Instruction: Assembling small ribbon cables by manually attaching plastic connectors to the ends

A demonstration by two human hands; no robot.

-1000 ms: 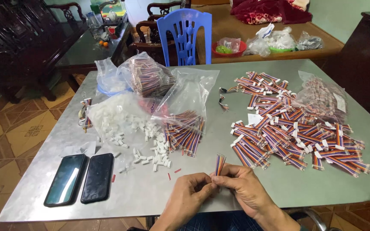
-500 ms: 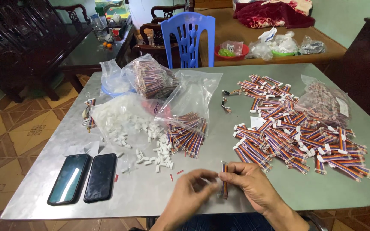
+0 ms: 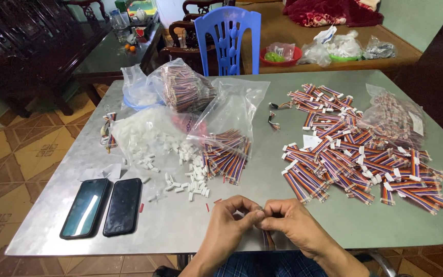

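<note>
Hands drawn closer, left hand (image 3: 232,218) and right hand (image 3: 288,223) pinching thin striped ribbon cable (image 3: 266,238).

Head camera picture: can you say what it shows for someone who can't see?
Two hands, left hand and right hand, pinch a striped ribbon cable at the near edge of a grey table. Finished cables lie to the right; white connectors, bags and two phones to the left.
</note>
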